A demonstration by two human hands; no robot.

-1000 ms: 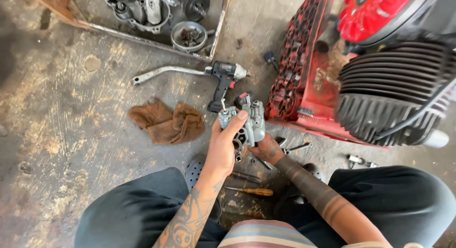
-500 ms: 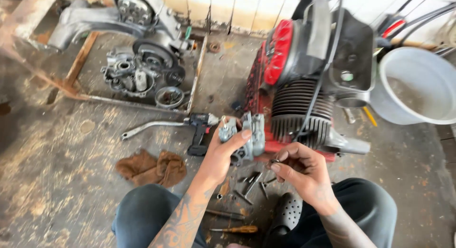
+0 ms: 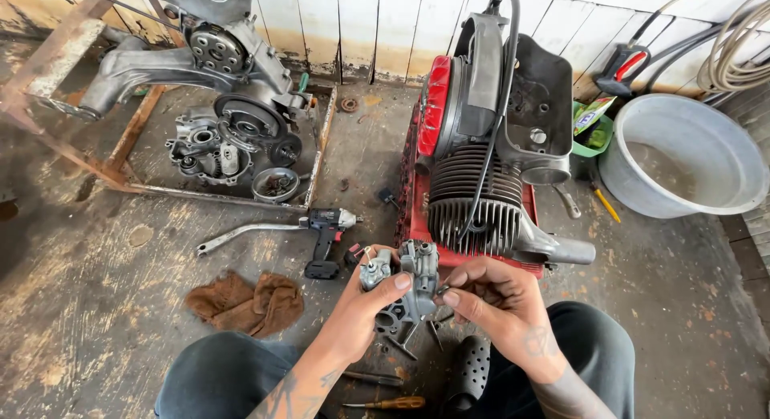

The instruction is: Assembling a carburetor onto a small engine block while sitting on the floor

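A grey metal carburettor [image 3: 409, 284] is gripped in the left hand [image 3: 370, 307], thumb laid across its front, fingers wrapped behind, and it is held upright above the lap. Right against it, the right hand [image 3: 499, 300] is pinched closed: thumb and forefinger are pressed together at the carburettor's right flank, on a small part too tiny to be made out. The two hands are nearly touching, with the carburettor between them.

Just beyond the hands, a finned engine [image 3: 472, 196] is seen resting on a red crate [image 3: 414, 196], its black cover raised behind. To the left of the left hand, a cordless impact driver [image 3: 329, 236] is lying on the concrete floor [image 3: 104, 323], with a long metal lever [image 3: 245, 233] beside it. Nearer and further left, a brown rag [image 3: 247, 302] is crumpled on the floor. Well beyond that, a stripped engine case [image 3: 216, 150] is set inside a rusty steel frame [image 3: 120, 146].

Under the hands, loose tools are scattered, and a wooden-handled screwdriver [image 3: 387, 403] is spotted close to the left forearm. A black perforated shoe [image 3: 469, 372] is worn just below the right hand. Far off to the right, a big grey basin [image 3: 682, 156] is standing by the wall.
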